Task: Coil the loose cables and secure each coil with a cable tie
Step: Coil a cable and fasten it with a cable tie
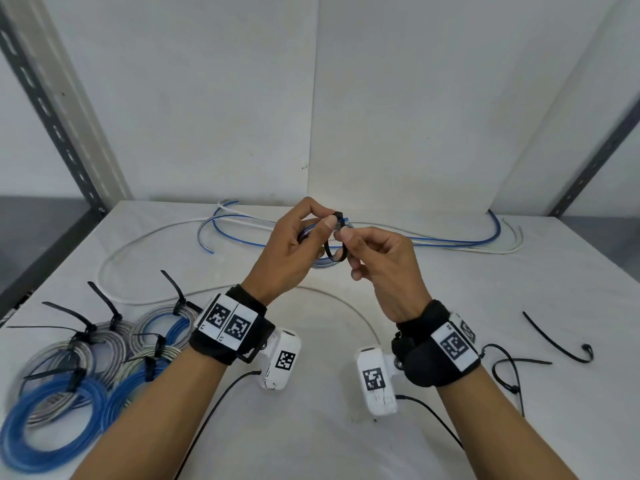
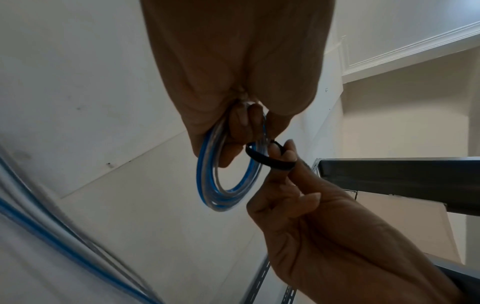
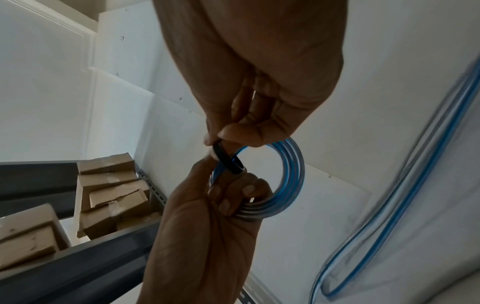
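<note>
My left hand [image 1: 304, 233] is raised above the table's middle and grips a small coil of blue and clear cable [image 2: 226, 185], its fingers curled round the bundle [image 3: 283, 185]. A black cable tie [image 1: 337, 244] loops round one side of that coil [image 2: 267, 159]. My right hand [image 1: 360, 244] pinches the tie's loop between thumb and forefinger [image 3: 228, 160]. In the head view the coil is mostly hidden behind my left hand.
Several tied coils [image 1: 76, 368] lie at the front left of the white table [image 1: 311, 427]. Loose blue and white cables [image 1: 450, 241] run along the back. Spare black ties [image 1: 557, 341] lie at the right. Camera leads trail under my wrists. Cardboard boxes [image 3: 109, 191] sit beyond the table.
</note>
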Demonstrator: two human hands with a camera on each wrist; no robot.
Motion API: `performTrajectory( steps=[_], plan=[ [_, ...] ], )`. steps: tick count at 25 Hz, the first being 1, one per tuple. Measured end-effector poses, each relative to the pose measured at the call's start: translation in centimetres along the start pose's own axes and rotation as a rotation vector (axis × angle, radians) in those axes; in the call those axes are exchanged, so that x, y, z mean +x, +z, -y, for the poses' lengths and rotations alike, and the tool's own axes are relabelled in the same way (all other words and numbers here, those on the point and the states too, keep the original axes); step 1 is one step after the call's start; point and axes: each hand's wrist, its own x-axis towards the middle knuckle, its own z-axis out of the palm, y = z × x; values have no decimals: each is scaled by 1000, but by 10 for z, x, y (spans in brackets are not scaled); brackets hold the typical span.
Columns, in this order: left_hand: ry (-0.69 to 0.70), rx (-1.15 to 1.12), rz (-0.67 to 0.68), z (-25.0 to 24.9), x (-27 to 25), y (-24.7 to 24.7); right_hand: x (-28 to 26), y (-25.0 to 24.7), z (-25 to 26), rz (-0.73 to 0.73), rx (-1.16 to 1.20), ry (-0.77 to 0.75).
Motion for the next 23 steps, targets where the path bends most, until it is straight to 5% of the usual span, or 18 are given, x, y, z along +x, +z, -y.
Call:
performTrajectory(
  steps=[8, 13, 19, 23],
  plan=[
    [80, 89, 50, -3, -2, 1, 1, -5, 7, 42, 1, 97],
    [138, 184, 82, -3, -4, 0, 4, -3, 10, -94, 161, 86],
    [83, 87, 104, -6, -5, -1, 10, -2, 20, -35, -53, 57],
    [57, 55, 181, -6, -16, 8, 27, -3, 27, -179, -82, 57]
  ],
)
